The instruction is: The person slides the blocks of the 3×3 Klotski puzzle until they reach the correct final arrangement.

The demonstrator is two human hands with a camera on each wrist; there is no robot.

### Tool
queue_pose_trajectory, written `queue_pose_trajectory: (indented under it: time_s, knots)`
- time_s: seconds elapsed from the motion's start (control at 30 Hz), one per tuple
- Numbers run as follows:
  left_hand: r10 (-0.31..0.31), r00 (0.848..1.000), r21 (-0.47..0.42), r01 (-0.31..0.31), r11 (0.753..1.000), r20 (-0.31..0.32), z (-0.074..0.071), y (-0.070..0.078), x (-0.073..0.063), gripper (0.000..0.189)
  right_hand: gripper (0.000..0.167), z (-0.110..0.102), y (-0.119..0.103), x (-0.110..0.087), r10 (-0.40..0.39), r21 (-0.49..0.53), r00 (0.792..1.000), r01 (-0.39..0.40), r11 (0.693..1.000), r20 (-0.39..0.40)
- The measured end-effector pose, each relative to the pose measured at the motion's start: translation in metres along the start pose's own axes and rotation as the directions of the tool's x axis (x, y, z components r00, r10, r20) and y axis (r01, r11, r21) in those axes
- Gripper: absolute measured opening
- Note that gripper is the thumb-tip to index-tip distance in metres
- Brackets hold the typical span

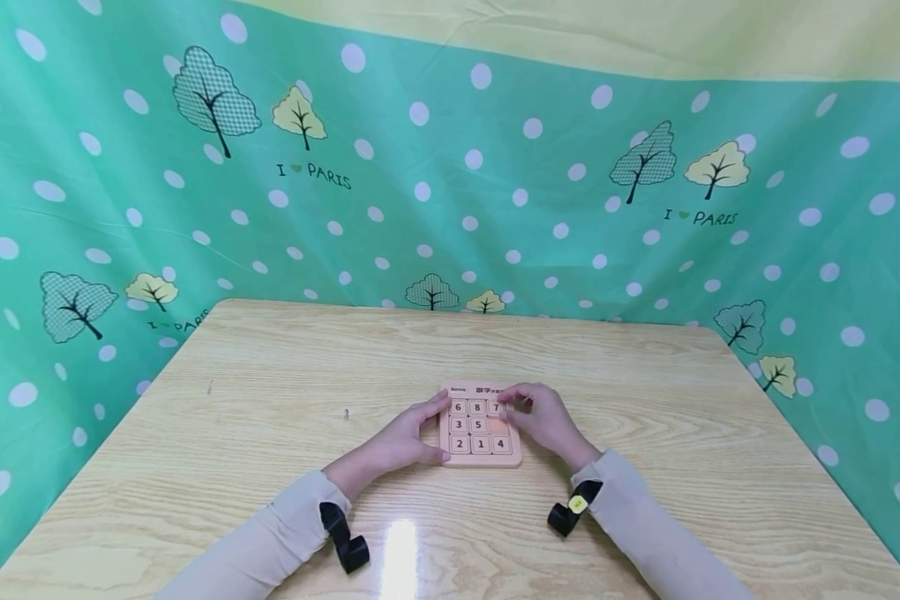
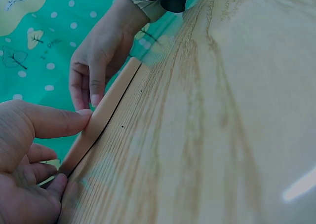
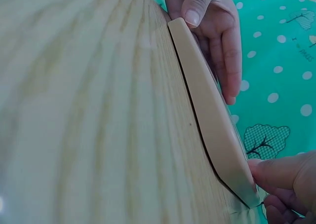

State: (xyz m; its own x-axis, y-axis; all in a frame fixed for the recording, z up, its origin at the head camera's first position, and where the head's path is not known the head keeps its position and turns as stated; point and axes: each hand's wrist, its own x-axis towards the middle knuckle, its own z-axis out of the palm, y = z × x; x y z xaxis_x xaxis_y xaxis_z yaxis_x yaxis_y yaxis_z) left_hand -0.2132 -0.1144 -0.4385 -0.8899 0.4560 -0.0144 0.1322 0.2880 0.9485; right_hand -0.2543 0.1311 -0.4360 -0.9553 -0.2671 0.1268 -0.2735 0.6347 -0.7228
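Observation:
A pink number sliding puzzle [image 1: 482, 459] lies flat on the table in the head view, its numbered tiles in rows reading 6 8 7, 3 5 and a gap, then 2 1 4. My left hand [image 1: 399, 439] holds the puzzle's left side, the thumb at the lower left corner and the fingers by the upper left edge. At the right side, my right hand [image 1: 546, 421] touches the face with thumb and forefinger around the 7 tile, above the gap. Both wrist views show the puzzle's edge [image 2: 106, 110] from the side; its numbered face is hidden there.
The wooden table [image 1: 270, 358] extends around the puzzle on all sides. Behind it hangs a green dotted cloth [image 1: 450, 192] with printed trees. Black straps with camera mounts [image 1: 342, 537] sit on both wrists. A bright light reflection lies on the table's near part.

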Motion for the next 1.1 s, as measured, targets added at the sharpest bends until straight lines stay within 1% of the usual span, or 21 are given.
queue_pose_trajectory:
  time_s: [0.17,0.2,0.33,0.57,0.87,1.1]
  knots:
    - [0.000,1.000,0.000,0.000,1.000,-0.004,0.000,0.000,0.000,0.086,0.022,-0.001,-0.001,-0.004,0.008,0.002,1.000,-0.008,1.000,0.003]
    - [0.002,1.000,0.003,-0.002,1.000,-0.003,0.000,-0.004,0.002,0.087,0.022,-0.002,-0.002,-0.005,0.008,0.007,1.000,-0.008,1.000,0.006]
    - [0.004,1.000,-0.002,-0.004,1.000,-0.007,0.000,-0.005,0.002,0.087,0.022,-0.003,-0.005,-0.010,0.009,0.035,1.000,-0.010,0.999,0.027]
    - [-0.014,1.000,0.018,0.014,1.000,-0.011,0.000,-0.005,0.002,0.086,0.019,-0.005,-0.005,-0.021,-0.044,0.099,0.996,0.036,0.994,0.079]
    - [-0.007,1.000,0.017,0.007,1.000,-0.004,0.000,-0.003,0.002,0.085,0.022,-0.008,-0.003,-0.032,-0.062,0.130,0.987,0.043,0.991,0.147]
    - [-0.013,1.000,0.017,0.013,1.000,0.000,0.000,-0.002,0.001,0.086,0.022,-0.009,-0.004,-0.039,-0.057,0.114,0.984,0.038,0.993,0.171]
